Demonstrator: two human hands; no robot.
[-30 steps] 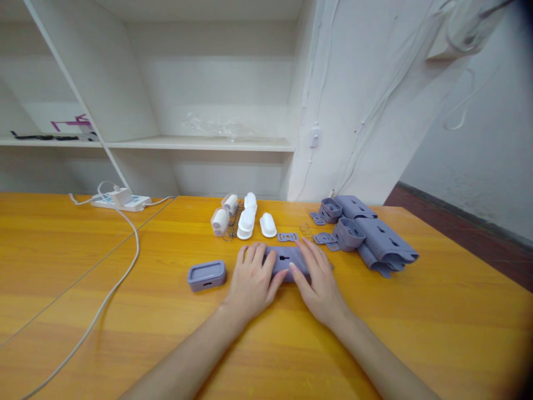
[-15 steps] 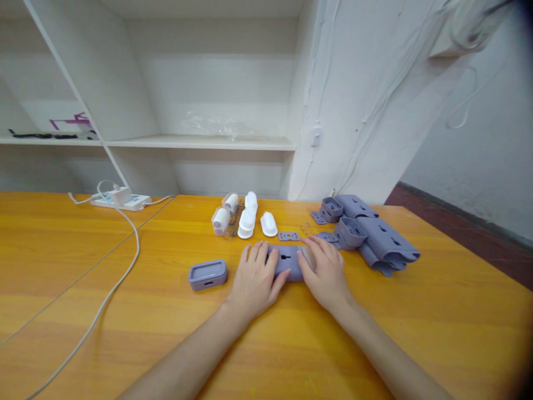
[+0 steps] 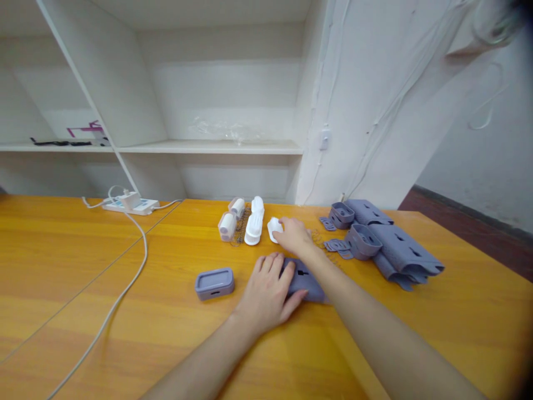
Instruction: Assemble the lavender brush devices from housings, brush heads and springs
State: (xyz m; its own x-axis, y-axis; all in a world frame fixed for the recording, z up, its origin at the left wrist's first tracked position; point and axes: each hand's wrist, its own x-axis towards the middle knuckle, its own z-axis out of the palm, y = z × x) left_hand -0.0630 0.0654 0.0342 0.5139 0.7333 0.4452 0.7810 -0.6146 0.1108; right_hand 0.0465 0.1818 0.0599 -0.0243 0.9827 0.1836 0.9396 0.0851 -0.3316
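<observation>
My left hand (image 3: 268, 289) lies over the left end of a grey-purple plastic shell (image 3: 306, 280), fingers along its far side and thumb on its near side. The shell has a small dark cutout, and my right forearm crosses over its right part. Farther back, my right hand (image 3: 295, 236) has its thumb and fingers closed on the right side of a white ribbed plastic piece (image 3: 273, 229), which still rests on the table. To the left stands a small grey-purple oblong box (image 3: 214, 282) with a recessed top.
More white ribbed pieces (image 3: 254, 222), clear-capped white rollers (image 3: 227, 225) and wire springs (image 3: 241, 225) sit at the back. Grey-purple shells (image 3: 406, 247), cups (image 3: 362, 240) and flat slotted plates (image 3: 338, 245) lie at right. A power strip (image 3: 141, 206) and white cable (image 3: 139, 266) are left.
My right hand has left the shell's right end and reached forward and left to the white ribbed piece. My left hand stays on the shell, now slightly tilted. The view has shifted a little.
</observation>
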